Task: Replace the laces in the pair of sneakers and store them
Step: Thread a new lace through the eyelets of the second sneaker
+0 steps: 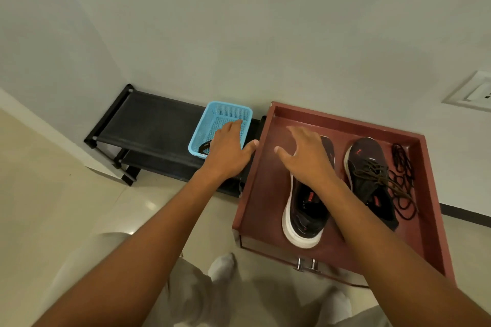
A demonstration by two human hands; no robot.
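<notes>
Seen from the head camera: an open red drawer (252,188) holds two dark sneakers (305,215) and a loose black lace (403,167) at its right wall. The right hand (305,156) hovers over the left sneaker, fingers spread, holding nothing. The left hand (225,151), fingers straight, reaches over a blue basket (225,111) on a black shoe rack (148,122).

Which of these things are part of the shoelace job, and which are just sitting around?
Part of the job:
left shoe
right shoe, laced
loose black lace
red drawer
blue basket, something dark inside
left hand
right hand

Just there:
black shoe rack
wall socket
</notes>
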